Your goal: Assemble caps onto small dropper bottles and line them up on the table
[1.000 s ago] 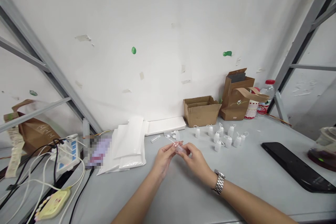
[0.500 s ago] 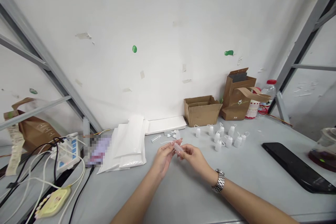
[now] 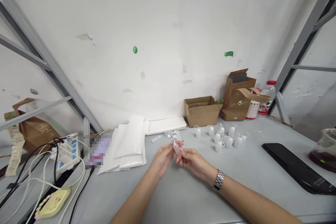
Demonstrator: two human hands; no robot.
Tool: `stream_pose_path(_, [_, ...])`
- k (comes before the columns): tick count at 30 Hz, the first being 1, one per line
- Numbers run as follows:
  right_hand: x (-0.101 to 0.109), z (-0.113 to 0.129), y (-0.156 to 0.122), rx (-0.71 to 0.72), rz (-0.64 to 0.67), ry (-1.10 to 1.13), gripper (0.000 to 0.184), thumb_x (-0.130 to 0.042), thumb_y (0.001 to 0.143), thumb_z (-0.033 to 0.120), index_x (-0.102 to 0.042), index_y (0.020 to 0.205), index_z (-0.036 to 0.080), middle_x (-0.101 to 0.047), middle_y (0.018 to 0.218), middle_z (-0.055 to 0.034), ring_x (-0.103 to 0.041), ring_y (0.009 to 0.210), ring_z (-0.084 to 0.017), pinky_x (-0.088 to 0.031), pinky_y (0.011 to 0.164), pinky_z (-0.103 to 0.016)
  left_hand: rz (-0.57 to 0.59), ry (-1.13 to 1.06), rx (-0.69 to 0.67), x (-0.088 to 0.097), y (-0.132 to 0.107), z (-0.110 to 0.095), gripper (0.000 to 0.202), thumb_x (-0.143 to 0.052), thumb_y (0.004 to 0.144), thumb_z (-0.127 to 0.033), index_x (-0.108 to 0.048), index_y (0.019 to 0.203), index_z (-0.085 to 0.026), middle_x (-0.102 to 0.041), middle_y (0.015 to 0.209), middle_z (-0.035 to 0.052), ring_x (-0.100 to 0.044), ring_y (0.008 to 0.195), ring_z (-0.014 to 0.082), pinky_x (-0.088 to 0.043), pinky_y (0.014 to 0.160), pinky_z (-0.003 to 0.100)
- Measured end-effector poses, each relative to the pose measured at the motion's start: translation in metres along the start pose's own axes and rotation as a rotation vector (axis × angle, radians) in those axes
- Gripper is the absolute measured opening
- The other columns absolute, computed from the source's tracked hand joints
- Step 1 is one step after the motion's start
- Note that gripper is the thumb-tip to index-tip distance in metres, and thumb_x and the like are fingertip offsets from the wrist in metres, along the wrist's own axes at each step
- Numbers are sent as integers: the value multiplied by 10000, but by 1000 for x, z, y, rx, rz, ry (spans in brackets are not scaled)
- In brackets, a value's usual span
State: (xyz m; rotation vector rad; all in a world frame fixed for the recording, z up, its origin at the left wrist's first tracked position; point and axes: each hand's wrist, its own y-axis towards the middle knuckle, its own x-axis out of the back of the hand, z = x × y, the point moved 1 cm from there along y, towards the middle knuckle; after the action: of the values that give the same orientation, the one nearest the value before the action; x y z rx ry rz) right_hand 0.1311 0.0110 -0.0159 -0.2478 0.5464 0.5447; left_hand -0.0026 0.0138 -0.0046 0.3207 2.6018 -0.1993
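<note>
Between my hands is a small clear plastic tube with a thin white tip pointing up and away from me. My left hand pinches its upper end, and my right hand grips the lower end from the right. Just beyond them lie a few small white plastic pieces and a loose clear tube. Several small white bottles with looped cap straps stand to the right of my hands.
White padded envelopes are stacked to the left, beside a flat white stack. At the back stand an open cardboard box and a brown paper bag. A black tray-like object lies right; a power strip with cables sits left.
The tube has turned more upright in my hands, its thin tip swinging from pointing left to pointing up. My right fingers have shifted slightly down on it.
</note>
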Motion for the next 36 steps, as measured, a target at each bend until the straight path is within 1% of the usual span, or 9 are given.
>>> stream_pose_path(8, [6, 2, 2, -55, 34, 122, 219, -692, 667, 299, -650, 683, 84, -606, 612, -45, -508, 534, -81, -372, 579, -234, 62, -63, 27, 1, 1, 6, 298, -690, 664, -308, -678, 917, -150, -615, 1108, 125, -460, 1145, 270, -338, 949, 365])
stream_pose_path(12, [7, 2, 3, -91, 75, 167, 232, -668, 696, 304, -653, 723, 74, -590, 594, -36, -501, 520, -76, -374, 579, -233, 40, -27, 29, 1, 1, 1, 314, -669, 675, -365, -683, 902, -149, -624, 1085, 125, -485, 1111, 267, -351, 931, 364])
stream_pose_path(17, [2, 2, 1, -51, 83, 124, 241, -655, 707, 319, -656, 739, 80, -596, 615, -43, -506, 544, -83, -376, 579, -224, 25, 41, -19, -3, -1, -1, 343, -636, 689, -412, -683, 887, -136, -643, 1027, 125, -532, 1028, 250, -372, 886, 344])
stream_pose_path(20, [4, 6, 2, -12, 43, 109, 233, -664, 696, 318, -652, 720, 87, -588, 607, -39, -500, 546, -83, -377, 578, -221, 18, 105, -23, 2, 4, -2, 369, -579, 725, -443, -662, 927, -145, -634, 1022, 126, -559, 956, 241, -388, 843, 354])
stream_pose_path(22, [8, 10, 3, 41, -15, 107, 222, -659, 702, 321, -651, 716, 100, -582, 610, -32, -491, 547, -82, -377, 578, -221, -95, 262, -109, 12, 11, -6, 353, -582, 716, -443, -655, 922, -166, -615, 1043, 115, -557, 937, 237, -385, 835, 356])
stream_pose_path(25, [18, 16, 6, 102, -111, 124, 221, -640, 724, 336, -659, 745, 117, -566, 614, -18, -475, 548, -79, -382, 580, -222, -319, 789, -403, 32, 24, -14, 270, -628, 687, -348, -642, 918, -208, -586, 1026, 88, -511, 972, 236, -342, 874, 351])
stream_pose_path(27, [23, 18, 7, 108, -143, 145, 235, -638, 725, 347, -666, 774, 118, -551, 606, -9, -470, 547, -75, -383, 576, -217, -276, 1128, -531, 40, 35, -17, 246, -575, 730, -272, -619, 967, -222, -571, 997, 85, -485, 987, 240, -315, 896, 363])
stream_pose_path(30, [26, 18, 7, 98, -143, 156, 255, -639, 723, 357, -670, 785, 112, -539, 597, -4, -467, 544, -70, -378, 564, -207, -173, 1499, -532, 46, 52, -15, 242, -489, 771, -182, -592, 987, -213, -556, 975, 95, -484, 941, 233, -332, 862, 360])
stream_pose_path(36, [18, 17, 4, 78, -158, 117, 283, -655, 702, 382, -664, 778, 110, -533, 579, 1, -454, 520, -72, -365, 547, -218, -176, 1590, -430, 49, 64, -11, 150, -450, 770, -109, -589, 787, -162, -549, 867, 91, -483, 893, 232, -337, 829, 371])
